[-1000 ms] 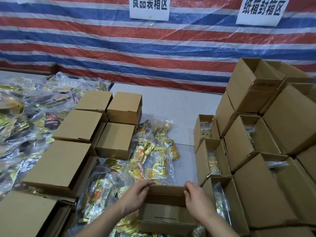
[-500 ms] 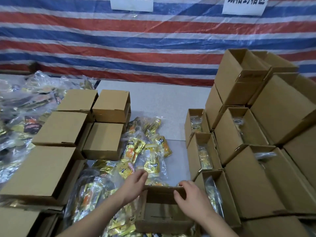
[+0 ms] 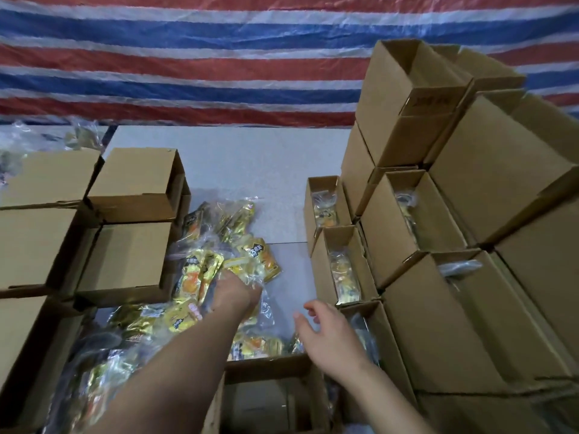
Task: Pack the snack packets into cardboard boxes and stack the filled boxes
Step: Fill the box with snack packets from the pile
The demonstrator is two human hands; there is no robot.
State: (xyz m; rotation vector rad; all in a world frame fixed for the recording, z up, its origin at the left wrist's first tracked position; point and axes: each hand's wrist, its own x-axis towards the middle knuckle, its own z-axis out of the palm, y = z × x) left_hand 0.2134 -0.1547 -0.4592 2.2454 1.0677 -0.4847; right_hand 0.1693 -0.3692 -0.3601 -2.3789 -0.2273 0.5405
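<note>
A pile of clear bags holding yellow snack packets (image 3: 219, 245) lies on the table in front of me. My left hand (image 3: 233, 292) reaches into that pile and its fingers grip a clear bag of packets. My right hand (image 3: 329, 333) hovers to the right, fingers loosely spread, holding nothing. An open cardboard box (image 3: 272, 396) stands at the bottom centre between my forearms. It looks empty inside.
Closed boxes (image 3: 131, 186) are stacked at the left. Open boxes with packets inside (image 3: 340, 264) line the right, with taller stacked boxes (image 3: 488, 189) behind them. Grey table (image 3: 238, 158) runs to a striped tarp wall. More bagged packets (image 3: 94, 371) lie at lower left.
Both hands left the rim of the open box. My left hand moved forward into the packet pile and took hold of a bag. My right hand lifted off to the right.
</note>
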